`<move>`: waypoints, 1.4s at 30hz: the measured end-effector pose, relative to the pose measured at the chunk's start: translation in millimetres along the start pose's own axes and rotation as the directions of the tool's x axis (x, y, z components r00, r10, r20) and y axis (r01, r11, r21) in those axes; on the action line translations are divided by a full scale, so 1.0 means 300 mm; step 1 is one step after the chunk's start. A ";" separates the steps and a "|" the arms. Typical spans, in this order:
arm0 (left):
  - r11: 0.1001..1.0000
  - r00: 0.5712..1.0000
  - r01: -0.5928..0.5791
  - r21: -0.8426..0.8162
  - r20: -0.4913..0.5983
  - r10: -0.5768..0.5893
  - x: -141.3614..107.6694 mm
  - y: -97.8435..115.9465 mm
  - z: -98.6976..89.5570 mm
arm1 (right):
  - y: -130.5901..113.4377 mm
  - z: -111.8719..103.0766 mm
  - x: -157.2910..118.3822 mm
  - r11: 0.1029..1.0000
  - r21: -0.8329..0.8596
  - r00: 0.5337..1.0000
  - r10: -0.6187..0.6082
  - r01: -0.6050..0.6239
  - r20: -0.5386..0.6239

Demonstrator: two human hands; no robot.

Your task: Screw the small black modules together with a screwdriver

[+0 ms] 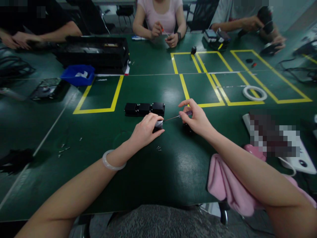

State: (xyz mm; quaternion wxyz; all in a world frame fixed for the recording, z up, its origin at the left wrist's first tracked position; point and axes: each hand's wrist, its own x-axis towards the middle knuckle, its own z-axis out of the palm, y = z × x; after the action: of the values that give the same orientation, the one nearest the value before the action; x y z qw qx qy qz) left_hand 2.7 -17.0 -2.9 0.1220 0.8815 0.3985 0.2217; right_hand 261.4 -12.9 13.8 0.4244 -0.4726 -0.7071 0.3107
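My left hand (148, 128) is closed around a small black part with a silvery face (159, 124), holding it down on the green table (138, 185). In my right hand (194, 116) is a thin screwdriver (173, 117), pinched by its handle; the tip points left and meets the held part. Just behind my left hand stand black blocks (144, 108) in a short row. Under my right hand a dark object (188, 128) lies mostly hidden. Several small screws (158, 148) are scattered in front of my left hand.
More screws (64, 150) lie at left. A blue bin (78, 74) and a long black tray (96, 54) stand at back left. At right are a tape roll (254, 93), a pink cloth (223, 181) and a white device (303, 152). Across the table, people handle small items.
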 end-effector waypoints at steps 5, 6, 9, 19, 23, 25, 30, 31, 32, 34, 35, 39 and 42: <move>1.000 1.000 0.000 0.005 0.007 0.000 0.000 0.000 0.000 | 0.002 0.002 0.003 1.000 0.022 1.000 -0.014 0.014 -0.004; 1.000 1.000 -0.002 0.007 0.008 0.002 -0.001 -0.001 0.000 | 0.002 0.002 0.003 1.000 0.028 1.000 -0.002 0.002 -0.001; 1.000 1.000 -0.006 0.016 0.008 0.006 -0.001 -0.002 0.001 | 0.000 0.002 0.000 0.999 0.031 0.999 0.032 -0.033 0.016; 1.000 1.000 -0.008 0.018 0.013 0.007 0.000 -0.001 -0.001 | 0.006 0.002 0.002 1.000 -0.004 1.000 -0.004 0.004 -0.008; 1.000 1.000 -0.004 0.014 0.013 0.004 0.000 -0.002 -0.001 | -0.001 0.001 0.000 1.000 0.006 1.000 0.030 -0.030 0.008; 1.000 1.000 -0.005 0.012 0.010 0.005 0.000 -0.002 -0.001 | -0.003 0.000 0.000 0.999 0.008 0.999 0.034 -0.034 0.021; 1.000 1.000 -0.002 0.018 0.011 0.001 0.000 -0.002 0.000 | -0.001 -0.001 0.001 1.000 0.012 1.000 -0.020 0.019 0.012; 1.000 1.000 -0.003 0.020 0.011 0.003 0.000 -0.002 0.001 | -0.001 -0.001 0.002 1.000 0.013 1.000 -0.021 0.021 0.010; 1.000 1.000 -0.005 0.021 0.010 0.005 0.000 -0.003 0.001 | -0.002 -0.001 0.002 1.000 0.011 1.000 -0.017 0.017 0.008; 1.000 1.000 -0.009 0.021 0.004 0.009 -0.001 -0.004 0.002 | -0.002 -0.001 0.002 1.000 0.010 1.000 0.001 -0.002 0.008; 1.000 1.000 -0.010 0.020 0.002 0.010 0.000 -0.004 0.002 | -0.002 -0.001 0.002 1.000 0.010 1.000 0.012 -0.012 0.010; 1.000 1.000 -0.010 0.019 0.005 0.010 0.000 -0.003 0.000 | 0.000 0.000 0.003 1.000 0.008 1.000 0.015 -0.015 0.018; 1.000 1.000 -0.011 0.017 0.006 0.011 0.000 -0.001 -0.001 | 0.000 0.001 0.002 1.000 0.010 1.000 -0.016 0.016 0.010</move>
State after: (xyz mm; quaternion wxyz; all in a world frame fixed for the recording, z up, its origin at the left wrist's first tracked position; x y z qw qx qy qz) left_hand 2.3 -16.7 -2.7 0.1144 0.8854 0.3953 0.2164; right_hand 260.9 -12.2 13.8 0.4257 -0.4631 -0.7115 0.3132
